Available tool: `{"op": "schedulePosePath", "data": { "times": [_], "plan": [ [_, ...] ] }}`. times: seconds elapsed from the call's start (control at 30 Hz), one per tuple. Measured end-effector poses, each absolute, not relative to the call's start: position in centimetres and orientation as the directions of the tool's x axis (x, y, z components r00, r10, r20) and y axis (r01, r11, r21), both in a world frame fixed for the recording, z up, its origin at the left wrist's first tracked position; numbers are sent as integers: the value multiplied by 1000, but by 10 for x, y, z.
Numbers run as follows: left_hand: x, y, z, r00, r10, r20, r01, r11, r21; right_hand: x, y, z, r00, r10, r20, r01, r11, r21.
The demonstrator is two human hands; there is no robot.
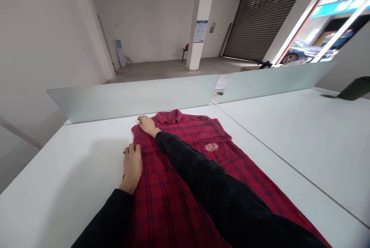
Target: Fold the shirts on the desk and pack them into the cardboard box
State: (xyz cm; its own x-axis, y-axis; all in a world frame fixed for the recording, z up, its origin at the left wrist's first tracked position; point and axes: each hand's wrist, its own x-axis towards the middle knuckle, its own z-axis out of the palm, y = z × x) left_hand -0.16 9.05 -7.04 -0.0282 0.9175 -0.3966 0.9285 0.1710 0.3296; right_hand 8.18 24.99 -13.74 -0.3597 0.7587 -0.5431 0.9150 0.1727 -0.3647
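A red and navy plaid shirt [162, 201] lies spread on the white table, its collar [170, 117] toward the far edge. A pale round patch [211, 147] shows on its chest, and a folded sleeve crosses below the collar. My left hand [133, 165] has its fingers bent over the shirt's left side edge. Reaching across the shirt, my right hand [147, 125] grips the left shoulder edge with curled fingers. The fingertips of both hands are partly hidden. My right sleeve covers part of the shirt's middle.
Frosted panels [144, 99] line the far side of the white table [72, 186]. A seam runs along the tabletop right of the shirt. A dark green object [354, 89] stands at the far right. Beyond are a pillar [199, 28] and a roller shutter [263, 16].
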Motion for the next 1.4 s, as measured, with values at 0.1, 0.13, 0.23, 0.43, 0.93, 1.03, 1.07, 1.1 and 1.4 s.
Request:
{"op": "schedulePosePath", "data": {
  "times": [0.1, 0.13, 0.23, 0.43, 0.93, 1.03, 1.07, 1.1, 1.4],
  "plan": [
    [-1, 88, -74, -34, 946, -323, 929, 149, 338, 101, 244, -124, -429, 770, -472, 882, 244, -403],
    [-1, 87, -76, -36, 950, -312, 928, 148, 343, 108, 243, -119, -455, 759, -466, 871, 270, -411],
    [-2, 85, -79, -26, 945, -327, 927, 145, 345, 127, 248, -107, -469, 731, -496, 873, 295, -389],
    [-3, 89, -71, 12, 925, -380, 930, 129, 344, 117, 271, -101, -402, 727, -556, 911, 256, -324],
    [-1, 88, -68, 8, 892, -452, 901, 190, 391, 31, 257, -151, -361, 663, -655, 930, 204, -306],
    [-1, 88, -66, -3, 904, -428, 921, 169, 351, 50, 248, -145, -344, 731, -589, 930, 176, -324],
    [-1, 88, -65, -8, 912, -411, 926, 163, 342, 60, 246, -139, -348, 749, -564, 925, 177, -336],
    [-1, 89, -64, -15, 921, -389, 929, 157, 336, 71, 243, -132, -363, 763, -535, 916, 187, -355],
    [3, 88, -75, 16, 958, -287, 931, 91, 355, 276, 216, -28, -507, 751, -423, 858, 395, -328]
  ]
}}
